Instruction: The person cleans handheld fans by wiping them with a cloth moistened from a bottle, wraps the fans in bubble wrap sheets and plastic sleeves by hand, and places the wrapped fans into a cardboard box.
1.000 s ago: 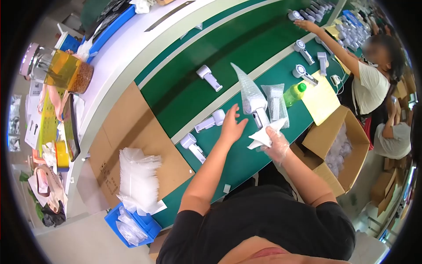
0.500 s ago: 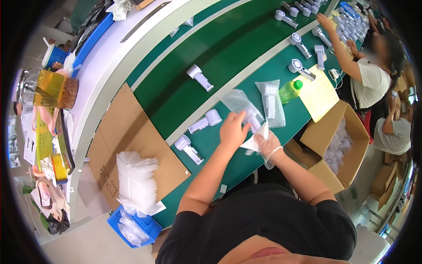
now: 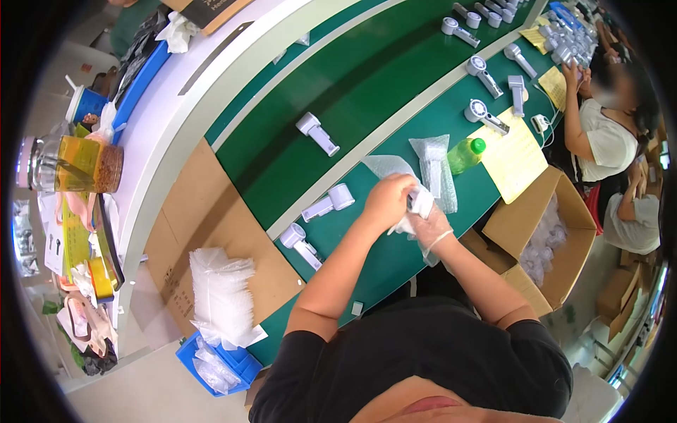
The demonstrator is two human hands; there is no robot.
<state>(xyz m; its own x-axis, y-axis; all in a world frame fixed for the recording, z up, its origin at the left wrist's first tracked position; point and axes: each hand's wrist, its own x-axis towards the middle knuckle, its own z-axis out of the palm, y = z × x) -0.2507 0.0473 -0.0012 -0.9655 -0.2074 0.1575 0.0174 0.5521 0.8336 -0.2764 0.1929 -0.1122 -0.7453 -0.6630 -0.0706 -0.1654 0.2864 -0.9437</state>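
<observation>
My left hand (image 3: 386,203) is closed, its fingertips bent over beside a crumpled white cloth (image 3: 422,202). What those fingers grip is hidden. My right hand (image 3: 429,227), in a clear thin glove, is closed on the white cloth, close against the left hand. Just beyond both hands a bubble-wrap bag (image 3: 386,166) lies on the green bench. A second bubble-wrap bag (image 3: 434,173) with a handheld fan inside lies to its right. Two bare pale-lilac handheld fans, a nearer one (image 3: 300,245) and a farther one (image 3: 329,202), lie left of my hands.
A green bottle (image 3: 465,155) and a yellow sheet (image 3: 515,166) are on the bench at right. A cardboard box (image 3: 575,247) holds plastic-wrapped items. Stacked bubble bags (image 3: 222,296) lie on cardboard at left, above a blue bin (image 3: 243,366). A co-worker (image 3: 606,130) sits at far right.
My left hand has closed and come against the right hand at the white cloth. The fan on the belt has shifted slightly. The co-worker's outstretched arm has drawn back.
</observation>
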